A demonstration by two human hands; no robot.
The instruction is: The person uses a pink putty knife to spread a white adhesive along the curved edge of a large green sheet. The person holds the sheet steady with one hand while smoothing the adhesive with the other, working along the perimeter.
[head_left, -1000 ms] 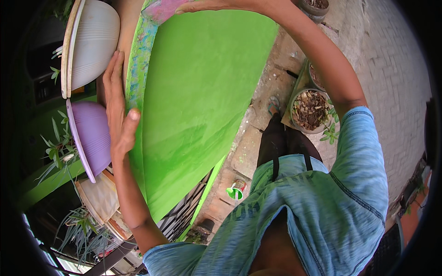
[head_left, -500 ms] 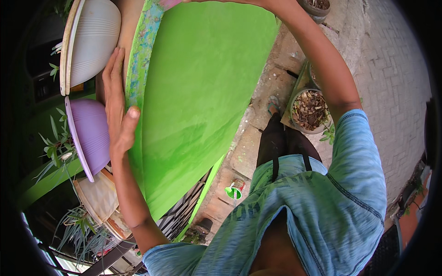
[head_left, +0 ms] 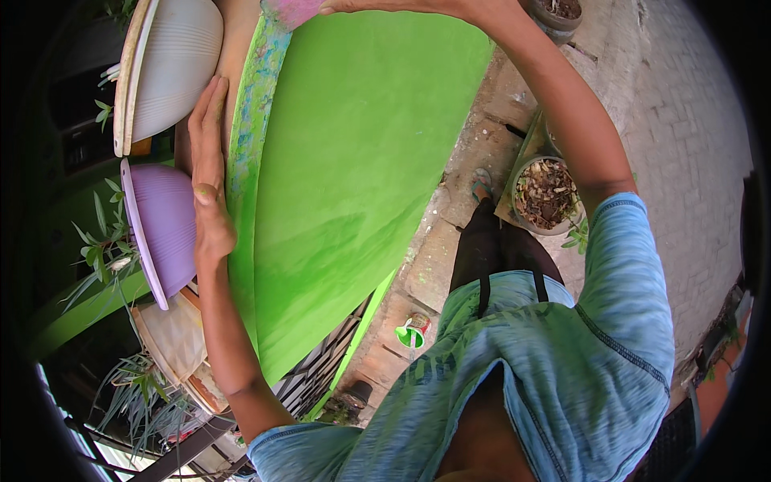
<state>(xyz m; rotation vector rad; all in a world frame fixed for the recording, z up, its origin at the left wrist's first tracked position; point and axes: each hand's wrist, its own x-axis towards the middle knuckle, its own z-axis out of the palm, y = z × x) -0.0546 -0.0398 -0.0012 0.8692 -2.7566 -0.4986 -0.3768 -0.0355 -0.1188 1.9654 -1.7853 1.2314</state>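
My left hand (head_left: 210, 169) lies along a tan strip (head_left: 235, 44) beside the mottled green, blue and pink rim (head_left: 253, 120) of a large green-painted surface (head_left: 345, 161); its fingers are stretched out, holding nothing visible. A white hanging pot (head_left: 173, 72) and a purple pot (head_left: 161, 225) sit just left of that hand. My right hand (head_left: 393, 6) reaches to the top edge of the green surface, near the pink patch (head_left: 289, 12), its thumb on the edge and its fingers mostly out of view.
A beige planter (head_left: 165, 345) with trailing plants is at lower left. Round pots of soil (head_left: 544, 193) stand along the pavement (head_left: 683, 145) at right. An open can of green paint (head_left: 414, 329) sits on the ledge below, beside metal bars (head_left: 309, 361).
My left thumb has swung left off the painted rim, and its fingers have shifted slightly up and right. The pots and green surface appear shifted slightly right in the view.
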